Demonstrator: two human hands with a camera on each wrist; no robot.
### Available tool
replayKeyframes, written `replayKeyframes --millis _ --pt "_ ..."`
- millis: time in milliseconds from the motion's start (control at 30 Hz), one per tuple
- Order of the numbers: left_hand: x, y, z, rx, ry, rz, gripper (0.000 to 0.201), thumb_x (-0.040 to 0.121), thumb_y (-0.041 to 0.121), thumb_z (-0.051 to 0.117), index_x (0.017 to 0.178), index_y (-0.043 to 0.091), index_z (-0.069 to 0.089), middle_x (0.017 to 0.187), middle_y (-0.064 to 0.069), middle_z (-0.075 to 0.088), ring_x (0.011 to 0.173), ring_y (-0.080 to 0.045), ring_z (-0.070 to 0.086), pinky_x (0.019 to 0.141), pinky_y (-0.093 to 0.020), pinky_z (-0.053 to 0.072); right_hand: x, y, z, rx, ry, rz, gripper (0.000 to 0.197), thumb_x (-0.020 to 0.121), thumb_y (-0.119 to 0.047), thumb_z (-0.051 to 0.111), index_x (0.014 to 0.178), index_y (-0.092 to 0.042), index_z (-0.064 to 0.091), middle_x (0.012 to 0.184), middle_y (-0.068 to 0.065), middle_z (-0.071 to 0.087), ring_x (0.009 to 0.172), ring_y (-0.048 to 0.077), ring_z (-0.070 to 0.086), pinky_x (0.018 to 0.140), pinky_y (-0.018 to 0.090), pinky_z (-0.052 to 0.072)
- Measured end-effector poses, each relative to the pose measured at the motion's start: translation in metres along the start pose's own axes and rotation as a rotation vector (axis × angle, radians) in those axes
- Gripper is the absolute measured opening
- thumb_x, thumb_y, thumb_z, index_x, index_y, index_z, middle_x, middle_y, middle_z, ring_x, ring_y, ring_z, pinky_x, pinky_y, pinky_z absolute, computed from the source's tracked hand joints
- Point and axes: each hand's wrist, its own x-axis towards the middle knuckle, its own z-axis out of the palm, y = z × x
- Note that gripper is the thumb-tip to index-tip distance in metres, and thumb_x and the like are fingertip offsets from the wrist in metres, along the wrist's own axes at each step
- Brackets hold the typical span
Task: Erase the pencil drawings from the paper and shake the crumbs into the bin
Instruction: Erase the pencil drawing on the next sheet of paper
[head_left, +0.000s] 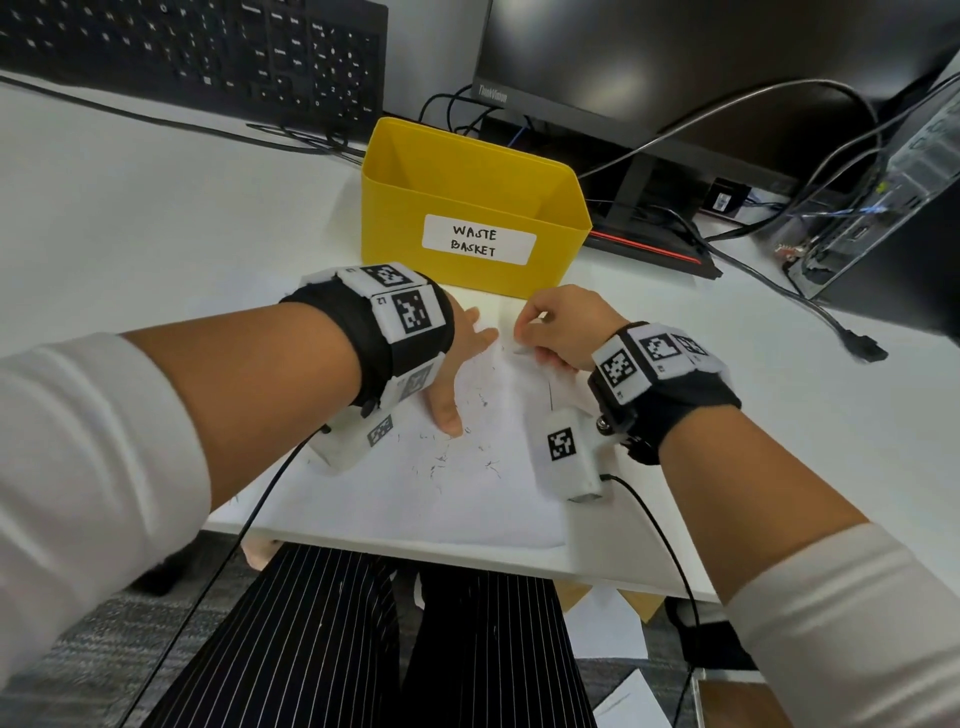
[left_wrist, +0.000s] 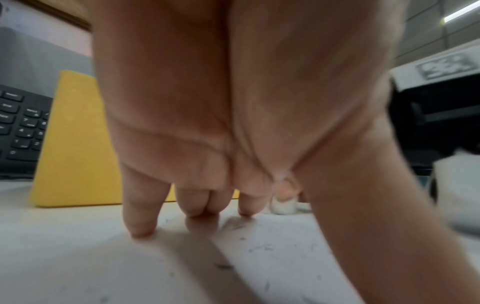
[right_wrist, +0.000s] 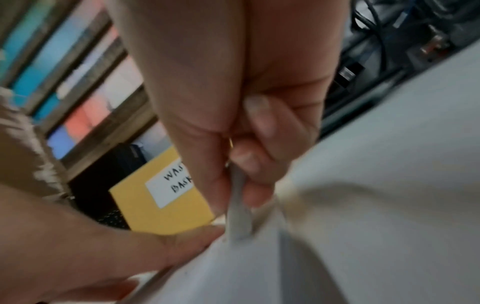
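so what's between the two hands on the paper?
Head view: between the left hand and right hand lies bare paper scattered with dark eraser crumbs; nothing else. The right hand pinches a white eraser.

A white desk (head_left: 130, 218) carries the paper (head_left: 415, 493), yellow bin (head_left: 467, 171), keyboard (head_left: 208, 47) and, seemingly, a monitor stand (head_left: 654, 244).

We are seeing a yellow bin (head_left: 470, 208) with a white label (head_left: 479, 240), white paper (head_left: 441, 493), and black pinstriped trousers (head_left: 363, 639).
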Motion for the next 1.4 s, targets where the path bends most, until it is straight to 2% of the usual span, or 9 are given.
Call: replayKeyframes --millis 100,300,700,767,833,1000,1167,1300,1400 --pt "-0.001 0.000 -0.001 -0.001 -0.003 0.005 0.118 0.077 0.061 0.061 0.145 0.019 -0.026 0.154 -0.008 -0.026 0.146 -0.027 -0.001 0.115 -0.042 0.012 -0.007 -0.002 -0.006 -0.085 -0.103 -0.004 0.008 0.089 -0.018 0.058 0.082 -0.015 0.062 0.057 -0.002 0.056 0.035 0.005 0.044 0.037 0.015 0.034" --pt "0.001 -0.001 -0.003 -0.008 -0.026 0.004 0.120 0.075 0.063 0.062 0.145 0.021 -0.026 0.154 -0.008 -0.026 0.146 -0.028 0.005 0.115 -0.043 0.018 0.002 -0.013 -0.001 -0.007 0.018 -0.003 0.004 0.091 -0.016 0.056 0.089 -0.013 0.058 0.059 0.000 0.055 0.044 0.008 0.047 0.039 0.016 0.037" --pt "0.002 -0.004 -0.002 -0.041 -0.003 0.014 0.124 0.070 0.063 0.066 0.147 0.022 -0.022 0.155 -0.007 -0.022 0.146 -0.025 0.009 0.116 -0.042 0.019 -0.004 -0.005 0.003 -0.073 0.014 -0.037 0.014 0.088 -0.020 0.060 0.100 -0.014 0.055 0.065 -0.002 0.056 0.043 0.010 0.049 0.036 0.016 0.039" --pt "0.002 -0.003 -0.003 -0.041 -0.002 0.017 0.123 0.071 0.062 0.067 0.147 0.022 -0.022 0.156 -0.008 -0.021 0.146 -0.027 0.005 0.117 -0.045 0.016 -0.005 -0.004 -0.004 -0.113 0.000 -0.037 0.018 0.088 -0.020 0.062 0.103 -0.013 0.060 0.076 -0.001 0.055 0.050 0.014 0.053 0.045 0.019 0.044" --pt "0.002 -0.002 -0.005 -0.032 -0.003 0.015 0.121 0.073 0.060 0.066 0.146 0.023 -0.022 0.155 -0.010 -0.021 0.146 -0.030 0.002 0.115 -0.048 0.012 -0.005 -0.003 -0.010 -0.209 -0.006 -0.067 0.024 0.087 -0.021 0.063 0.109 -0.010 0.063 0.095 0.002 0.055 0.071 0.015 0.052 0.062 0.020 0.046" --pt "0.001 0.000 -0.005 0.000 -0.001 0.013 0.118 0.075 0.059 0.065 0.145 0.026 -0.024 0.155 -0.011 -0.022 0.146 -0.032 0.000 0.115 -0.047 0.011 0.000 -0.008 -0.009 -0.289 0.059 -0.136 0.027 0.085 -0.023 0.065 0.109 -0.010 0.068 0.111 0.005 0.062 0.105 0.020 0.054 0.074 0.021 0.036" --pt "0.003 0.000 -0.005 0.015 0.000 0.016 0.118 0.076 0.057 0.065 0.145 0.025 -0.025 0.155 -0.013 -0.022 0.145 -0.033 -0.002 0.115 -0.046 0.010 -0.004 -0.004 -0.004 -0.313 0.071 -0.175 0.025 0.084 -0.020 0.066 0.106 -0.008 0.068 0.100 0.006 0.062 0.088 0.013 0.047 0.057 0.018 0.034" --pt "0.001 0.002 -0.005 -0.002 0.006 0.006 0.114 0.079 0.055 0.063 0.146 0.022 -0.022 0.155 -0.012 -0.021 0.145 -0.033 -0.003 0.115 -0.047 0.009 -0.011 -0.001 -0.009 -0.367 -0.029 -0.188 0.029 0.085 -0.021 0.066 0.112 -0.010 0.067 0.104 0.004 0.061 0.088 0.009 0.044 0.058 0.012 0.033" --pt "0.002 -0.002 -0.003 -0.014 0.004 0.005 0.119 0.075 0.058 0.065 0.145 0.024 -0.025 0.155 -0.012 -0.023 0.145 -0.033 -0.004 0.115 -0.047 0.009 -0.004 -0.005 -0.013 -0.416 -0.003 -0.173 0.029 0.085 -0.025 0.066 0.111 -0.011 0.066 0.114 0.003 0.063 0.098 0.017 0.054 0.073 0.018 0.036"
